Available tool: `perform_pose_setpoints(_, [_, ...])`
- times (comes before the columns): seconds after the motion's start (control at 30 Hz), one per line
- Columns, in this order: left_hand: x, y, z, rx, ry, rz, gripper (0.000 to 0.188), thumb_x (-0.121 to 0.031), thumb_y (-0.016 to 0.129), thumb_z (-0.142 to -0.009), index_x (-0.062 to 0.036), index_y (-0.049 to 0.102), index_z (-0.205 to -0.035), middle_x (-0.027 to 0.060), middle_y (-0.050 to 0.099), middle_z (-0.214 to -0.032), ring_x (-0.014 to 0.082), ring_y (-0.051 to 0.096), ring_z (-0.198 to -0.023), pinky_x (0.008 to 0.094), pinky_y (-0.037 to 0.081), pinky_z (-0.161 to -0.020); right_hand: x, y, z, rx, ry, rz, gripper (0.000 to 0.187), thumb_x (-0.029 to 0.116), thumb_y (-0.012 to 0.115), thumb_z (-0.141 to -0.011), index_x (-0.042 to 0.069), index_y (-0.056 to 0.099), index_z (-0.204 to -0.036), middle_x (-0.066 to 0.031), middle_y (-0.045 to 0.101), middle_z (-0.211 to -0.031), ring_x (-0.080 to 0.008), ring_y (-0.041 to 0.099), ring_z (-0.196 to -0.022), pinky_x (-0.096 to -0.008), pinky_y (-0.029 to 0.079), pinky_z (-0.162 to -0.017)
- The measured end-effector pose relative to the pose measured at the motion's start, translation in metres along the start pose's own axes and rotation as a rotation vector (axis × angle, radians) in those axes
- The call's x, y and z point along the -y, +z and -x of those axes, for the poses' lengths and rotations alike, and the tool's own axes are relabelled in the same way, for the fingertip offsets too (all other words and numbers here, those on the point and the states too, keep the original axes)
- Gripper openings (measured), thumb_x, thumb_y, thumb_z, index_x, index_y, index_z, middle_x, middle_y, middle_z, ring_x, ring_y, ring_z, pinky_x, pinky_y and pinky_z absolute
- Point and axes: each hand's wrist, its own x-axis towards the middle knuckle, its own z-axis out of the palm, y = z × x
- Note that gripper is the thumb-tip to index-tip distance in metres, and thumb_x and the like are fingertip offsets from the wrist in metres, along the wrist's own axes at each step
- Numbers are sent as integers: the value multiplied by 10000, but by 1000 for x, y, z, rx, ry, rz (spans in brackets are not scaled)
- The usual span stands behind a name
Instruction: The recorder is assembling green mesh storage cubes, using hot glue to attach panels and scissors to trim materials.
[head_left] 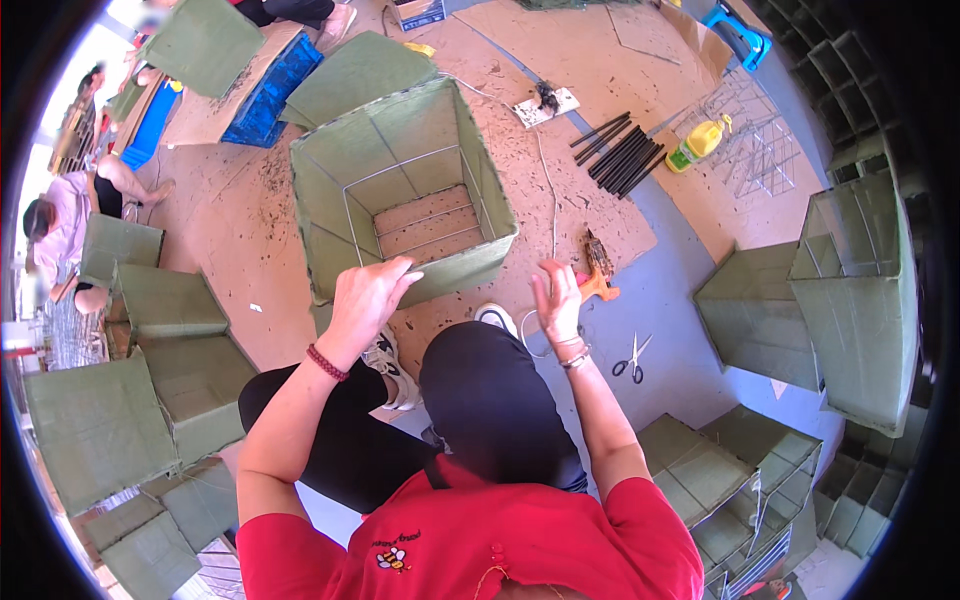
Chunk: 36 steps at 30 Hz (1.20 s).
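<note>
In front of my knees stands an open-topped box (335,235) covered in green cloth, with a thin wire frame (400,165) inside. At its near rim is my left hand (362,302), index finger and thumb closed on the cloth edge. My right hand (557,302) is raised just right of the box, fingers bent but apart, holding nothing. Close beyond it lies an orange glue gun (599,283) with a dark, crusted front end. Black-handled scissors (632,360) rest on the floor beside my right forearm.
Black glue sticks (625,160), a yellow jug (697,145) and wire frames (765,160) lie at the far right. A white power strip (547,106) sits farther back. Green boxes (850,300) are stacked on both sides. A person (70,220) sits at the far left.
</note>
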Motion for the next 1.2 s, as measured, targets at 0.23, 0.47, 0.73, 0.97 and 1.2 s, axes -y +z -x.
perform_pose_setpoints(0.23, [-1,3,-7,135,-20,6,175,-216,636,-768,-66,626,-859,113,599,-643,285,604,-608,391,469,-542,140,5,-112,496,-631,-7,346,378,604,-796,37,554,-823,-128,609,-793,-260,617,-785,-353,484,-650])
perform_pose_setpoints(0.47, [28,-56,9,-270,-138,378,237,-163,625,-828,-6,639,-1004,123,641,-1047,228,618,-951,317,490,-818,99,-10,-118,628,-635,220,346,419,582,-802,73,582,-799,-100,602,-632,-256,621,-621,-347,479,-553])
perform_pose_setpoints(0.73, [3,48,-31,-238,-362,768,705,-456,397,-934,-2,165,-1421,192,140,-1488,301,144,-1380,353,141,-1119,48,-98,-153,782,-274,111,524,424,571,-841,54,533,-1210,-145,568,-1186,-311,505,-1139,-393,387,-964])
perform_pose_setpoints(0.97, [-54,88,-75,-318,-250,714,676,-401,474,-913,-24,216,-1412,178,143,-1488,320,180,-1368,378,181,-1110,79,-85,-165,544,204,-377,710,491,580,-829,-25,421,-1292,-222,531,-1226,-313,509,-1158,-372,398,-960])
perform_pose_setpoints(1.2, [84,190,-38,-582,-960,448,660,-355,554,-870,39,324,-1347,231,323,-1400,363,265,-1321,409,201,-1095,46,-86,-188,409,209,-59,312,231,513,-901,-2,569,-1101,-153,617,-799,-189,578,-709,-291,454,-682])
